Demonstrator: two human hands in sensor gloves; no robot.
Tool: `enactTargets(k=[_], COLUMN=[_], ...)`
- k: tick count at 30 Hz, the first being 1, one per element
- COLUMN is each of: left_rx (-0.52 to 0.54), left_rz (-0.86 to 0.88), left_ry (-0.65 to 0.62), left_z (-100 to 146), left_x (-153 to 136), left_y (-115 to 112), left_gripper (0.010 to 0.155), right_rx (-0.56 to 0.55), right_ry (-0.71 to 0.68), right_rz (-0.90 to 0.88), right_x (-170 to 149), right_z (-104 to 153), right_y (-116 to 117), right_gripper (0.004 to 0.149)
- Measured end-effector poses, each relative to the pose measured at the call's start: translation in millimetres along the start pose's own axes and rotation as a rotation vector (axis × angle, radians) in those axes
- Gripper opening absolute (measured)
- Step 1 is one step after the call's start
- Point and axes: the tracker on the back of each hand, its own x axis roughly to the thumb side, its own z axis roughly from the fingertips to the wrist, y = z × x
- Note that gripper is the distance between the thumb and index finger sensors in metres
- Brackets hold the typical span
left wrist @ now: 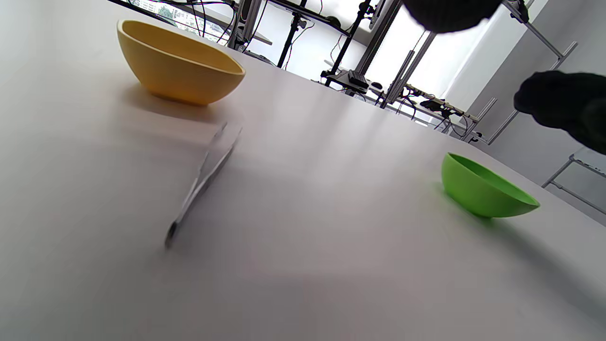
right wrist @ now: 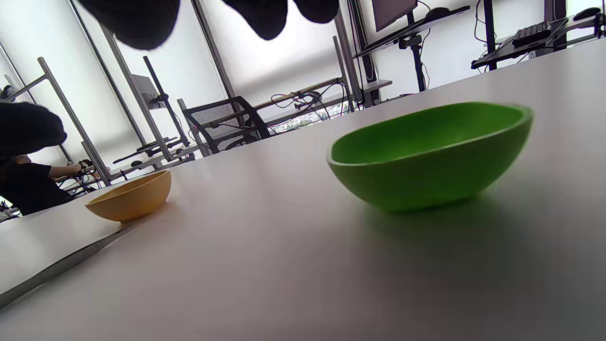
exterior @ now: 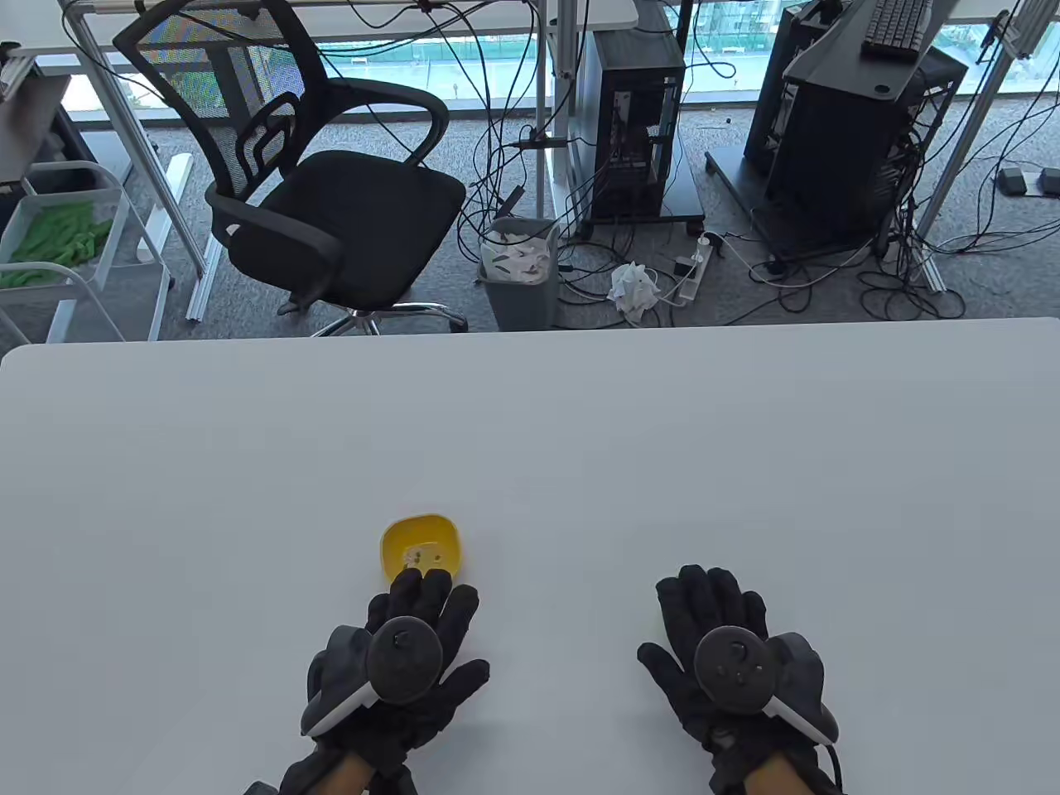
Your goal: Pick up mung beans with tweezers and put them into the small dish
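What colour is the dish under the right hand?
Green; the right wrist view shows it best.

Black office chair (exterior: 323, 178) beyond white table (exterior: 745, 464); grey bin (exterior: 520, 273), computer towers (exterior: 633, 124) on floor

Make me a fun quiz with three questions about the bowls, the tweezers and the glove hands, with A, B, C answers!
1. Where do the tweezers lie?
A. in the green bowl
B. on the table beside the yellow bowl
C. in the right hand

2. How many bowls are there?
A. one
B. two
C. four

3. What are the hands doing?
A. hovering with spread fingers, holding nothing
B. squeezing the tweezers
C. lifting a bowl

Answers:
1 B: the left wrist view shows them flat on the table near the yellow bowl.
2 B: one yellow, one green bowl.
3 A: in the table view, the left hand and right hand are spread flat and empty.
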Motion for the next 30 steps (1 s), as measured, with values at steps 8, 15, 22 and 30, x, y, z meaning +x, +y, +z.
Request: enactTargets(k=[8,15,22,30], left_rx=[-0.009,-0.024,-0.024,-0.062], left_rz=[0.003,-0.019,-0.049,-0.211], left_ry=[-0.001,0.019,0.099,0.307], left_z=[-0.1,-0.7,-2.6,-18.8], left_x=[-0.5,-0.1,-4.2,-6.1], left_y=[0.2,-1.2,-4.2,-16.4], left_gripper=[0.08,0.081,0.08,0.075], right_rx=[0.01,0.022,0.026,0.031], right_ry=[0.006,0.007,0.021,0.029], right_rz=[-0.028,-0.053,-0.072,-0.109], right_x=[-1.4,-1.8,-2.9,-4.8], right_z=[-0.8,-1.6,-1.4,-2.1], right_y=[0.1,0.9,0.9,1.0], right_gripper=[0.073,0.073,0.073,0.073])
